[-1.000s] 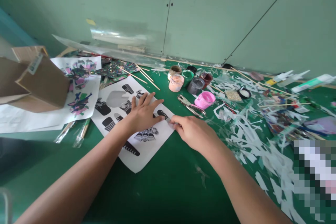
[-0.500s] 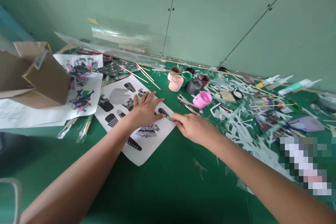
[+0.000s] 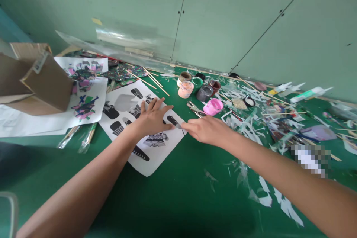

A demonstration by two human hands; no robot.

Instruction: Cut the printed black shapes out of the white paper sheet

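My left hand (image 3: 152, 119) lies flat with fingers spread on a white printed sheet (image 3: 126, 102) carrying black and grey shapes, on the green table (image 3: 178, 193). My right hand (image 3: 208, 130) is at the sheet's right edge, fingers pinched on a thin blade-like tool (image 3: 178, 126) whose tip touches a black printed shape. The tool is mostly hidden in the fingers.
Several small paint jars (image 3: 195, 86) and a pink jar (image 3: 212, 106) stand behind the hands, with metal pliers (image 3: 195, 108) beside them. Paper scraps (image 3: 251, 122) litter the right side. A cardboard box (image 3: 39, 81), coloured prints (image 3: 86, 96) and wooden sticks (image 3: 152, 78) are on the left.
The camera view has drifted right and the right arm stretches further out. Both hands stay on the sheet in nearly the same place; the right hand has edged slightly upward.
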